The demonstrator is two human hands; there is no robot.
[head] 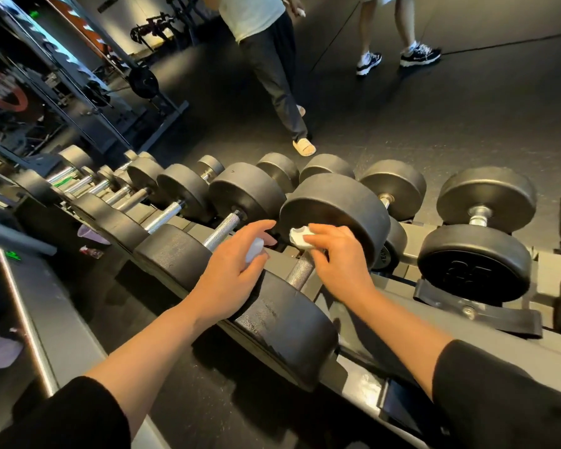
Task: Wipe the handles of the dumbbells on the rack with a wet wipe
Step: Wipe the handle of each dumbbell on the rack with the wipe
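Observation:
A row of black dumbbells with knurled steel handles lies on a grey rack [412,234]. The nearest big dumbbell [285,315] has its handle [302,272] between my hands. My right hand [337,257] pinches a crumpled white wet wipe [300,238] just above the far end of that handle, next to the far weight head [337,209]. My left hand [237,270] grips a small translucent white object [255,249], possibly a bottle, over the near weight head. The neighbouring handle [222,230] lies bare to the left.
More dumbbells run left [162,218] and right [476,257] along the rack. A person in dark trousers [272,69] stands just behind the rack, and another person's legs [399,56] are farther back. A weight machine [117,92] stands at the left.

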